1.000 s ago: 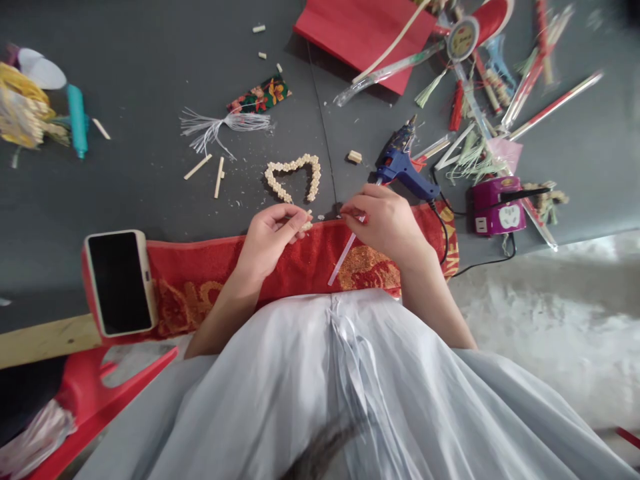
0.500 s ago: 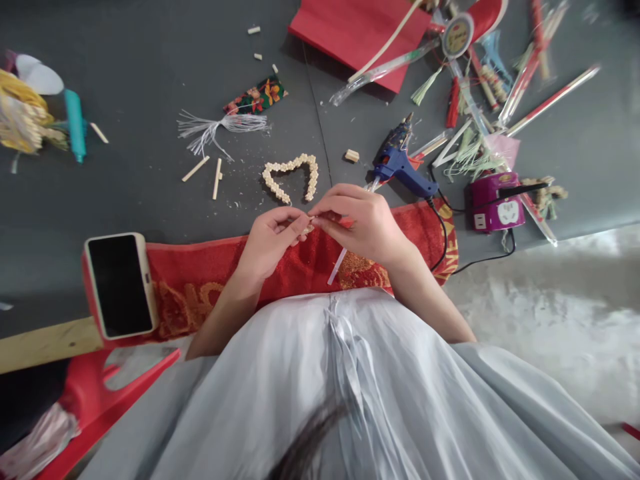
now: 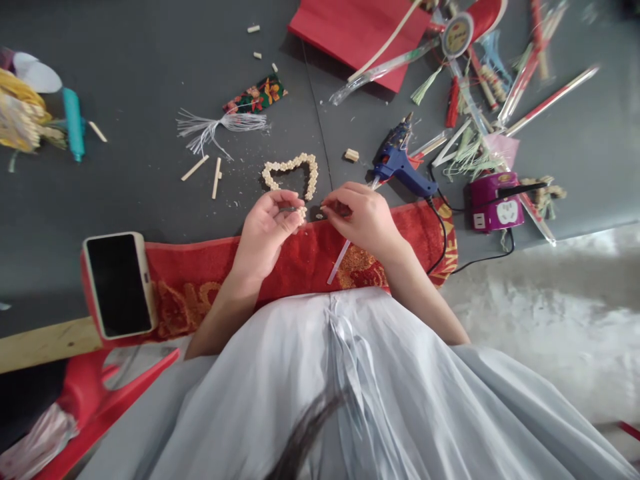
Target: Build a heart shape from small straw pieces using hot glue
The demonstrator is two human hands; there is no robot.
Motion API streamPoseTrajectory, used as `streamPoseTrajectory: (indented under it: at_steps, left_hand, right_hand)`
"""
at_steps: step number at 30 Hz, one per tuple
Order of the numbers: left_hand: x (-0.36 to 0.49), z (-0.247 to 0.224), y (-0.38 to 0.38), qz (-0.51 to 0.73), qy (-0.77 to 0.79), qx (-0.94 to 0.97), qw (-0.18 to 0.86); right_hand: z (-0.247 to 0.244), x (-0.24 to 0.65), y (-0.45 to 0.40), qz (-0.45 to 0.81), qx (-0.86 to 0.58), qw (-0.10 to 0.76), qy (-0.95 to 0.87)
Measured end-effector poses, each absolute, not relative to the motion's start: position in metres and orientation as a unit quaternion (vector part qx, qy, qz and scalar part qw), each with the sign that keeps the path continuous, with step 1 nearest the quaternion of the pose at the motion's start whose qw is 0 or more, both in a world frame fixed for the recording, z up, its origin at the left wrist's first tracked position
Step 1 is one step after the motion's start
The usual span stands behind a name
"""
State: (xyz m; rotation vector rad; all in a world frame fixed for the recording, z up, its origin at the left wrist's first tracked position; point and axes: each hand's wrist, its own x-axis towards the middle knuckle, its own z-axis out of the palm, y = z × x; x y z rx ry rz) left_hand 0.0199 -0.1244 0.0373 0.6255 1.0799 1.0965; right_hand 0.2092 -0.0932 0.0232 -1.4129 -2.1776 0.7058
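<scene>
left hand — right hand — both curled

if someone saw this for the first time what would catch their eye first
Probably the bright red towel along the near edge of the dark table, with the left hand above it holding a small pale beaded piece. Next, the open, roughly heart-shaped string of pale beads just beyond the hands, then the blue glue gun to its right and the purple power socket farther right.
</scene>
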Motion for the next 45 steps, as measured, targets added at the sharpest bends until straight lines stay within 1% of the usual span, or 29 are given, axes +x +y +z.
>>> streamPoseTrajectory:
  at_steps: [8,13,16,20,22,24,26,27,29,31,36,41,45]
  left_hand:
    - [0.021,0.035,-0.124,0.475,0.489,0.253,0.687]
    - [0.021,0.034,-0.123,0.477,0.494,0.235,0.688]
    - [0.02,0.033,-0.123,0.477,0.496,0.248,0.683]
    - [0.02,0.031,-0.124,0.486,0.495,0.254,0.674]
    - [0.021,0.03,-0.124,0.484,0.501,0.256,0.67]
    - [0.022,0.029,-0.124,0.481,0.508,0.253,0.668]
    - [0.023,0.029,-0.124,0.482,0.509,0.247,0.669]
    - [0.024,0.029,-0.124,0.485,0.508,0.244,0.669]
    - [0.025,0.03,-0.123,0.489,0.504,0.236,0.672]
    - [0.027,0.031,-0.123,0.486,0.507,0.228,0.675]
    - [0.03,0.037,-0.122,0.455,0.526,0.242,0.676]
    - [0.03,0.039,-0.122,0.45,0.53,0.268,0.666]
    - [0.032,0.038,-0.12,0.462,0.53,0.273,0.657]
  right_hand:
    - [0.015,0.206,-0.089,0.192,-0.533,0.172,-0.806]
    - [0.009,0.209,-0.088,0.195,-0.533,0.164,-0.807]
    - [0.009,0.21,-0.09,0.198,-0.532,0.182,-0.803]
    - [0.021,0.225,-0.091,0.192,-0.533,0.24,-0.788]
    - [0.03,0.243,-0.09,0.179,-0.563,0.257,-0.765]
    - [0.036,0.266,-0.086,0.159,-0.603,0.255,-0.739]
    - [0.038,0.29,-0.082,0.116,-0.647,0.229,-0.718]
    - [0.038,0.3,-0.081,0.088,-0.663,0.201,-0.716]
    - [0.035,0.315,-0.078,0.063,-0.674,0.147,-0.721]
    - [0.03,0.322,-0.075,0.059,-0.667,0.115,-0.734]
    - [0.017,0.317,-0.063,0.051,-0.664,0.095,-0.74]
    - [0.01,0.311,-0.049,0.048,-0.66,0.07,-0.747]
    - [0.014,0.316,-0.046,0.041,-0.645,0.083,-0.759]
